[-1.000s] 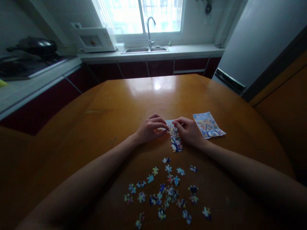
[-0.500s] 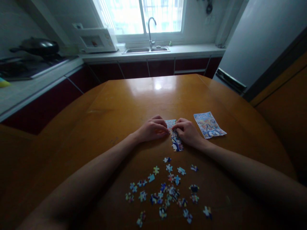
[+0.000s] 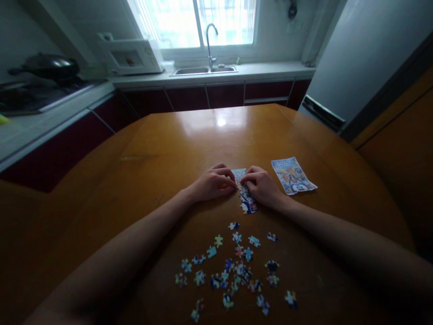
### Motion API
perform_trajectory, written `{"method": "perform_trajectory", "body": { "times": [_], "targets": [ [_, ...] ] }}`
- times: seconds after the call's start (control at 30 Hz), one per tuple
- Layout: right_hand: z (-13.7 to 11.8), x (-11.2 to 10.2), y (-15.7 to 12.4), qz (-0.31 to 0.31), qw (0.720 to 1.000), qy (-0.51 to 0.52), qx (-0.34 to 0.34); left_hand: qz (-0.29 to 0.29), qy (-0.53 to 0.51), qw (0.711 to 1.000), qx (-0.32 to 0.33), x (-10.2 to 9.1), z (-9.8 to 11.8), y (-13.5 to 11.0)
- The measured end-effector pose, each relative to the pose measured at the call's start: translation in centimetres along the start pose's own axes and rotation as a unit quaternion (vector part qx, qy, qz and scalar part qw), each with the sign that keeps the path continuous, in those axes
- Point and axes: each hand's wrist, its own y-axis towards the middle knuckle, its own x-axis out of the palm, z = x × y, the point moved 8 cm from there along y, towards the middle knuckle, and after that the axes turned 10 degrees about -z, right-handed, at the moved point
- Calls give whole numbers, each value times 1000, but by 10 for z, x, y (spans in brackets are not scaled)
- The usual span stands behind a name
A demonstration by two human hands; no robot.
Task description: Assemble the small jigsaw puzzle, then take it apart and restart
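A partly joined jigsaw puzzle [image 3: 249,205] lies on the table as a narrow upright strip, light blue at its far end and dark blue with white at its near end. At its left edge, my left hand [image 3: 216,183] is closed, its curled fingertips meeting against the pieces. My right hand [image 3: 262,185] covers part of the strip's right side, thumb and forefinger pinched together on it. Whether a single loose piece is between either hand's fingertips is too small to tell. Nearer to me, several loose puzzle pieces [image 3: 241,271] are scattered, some heaped together.
To the right of my right hand lies a creased picture sheet [image 3: 292,177]. The wooden table [image 3: 162,144] has a rounded outline. Beyond it are a counter with a sink [image 3: 192,71], a microwave [image 3: 130,58], a dark pan [image 3: 50,65] on the stove, and a fridge [image 3: 368,58].
The whole view has shifted slightly, so everything sits a little further left. Both hands stay at the puzzle strip, with hardly any visible movement of the fingers.
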Motion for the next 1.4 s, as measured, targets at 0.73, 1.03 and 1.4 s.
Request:
{"method": "perform_trajectory", "body": {
  "times": [0.73,1.03,1.4],
  "targets": [
    [-2,0,0,6,1000,-5,-9,51,50,997,-22,-11,2,-3],
    [-3,1,-2,2,999,8,-33,6,47,999,-18,-5,4,-1],
    [-15,-1,-4,-2,998,-15,-55,71,32,996,-48,-14,-3,-3]
  ]
}}
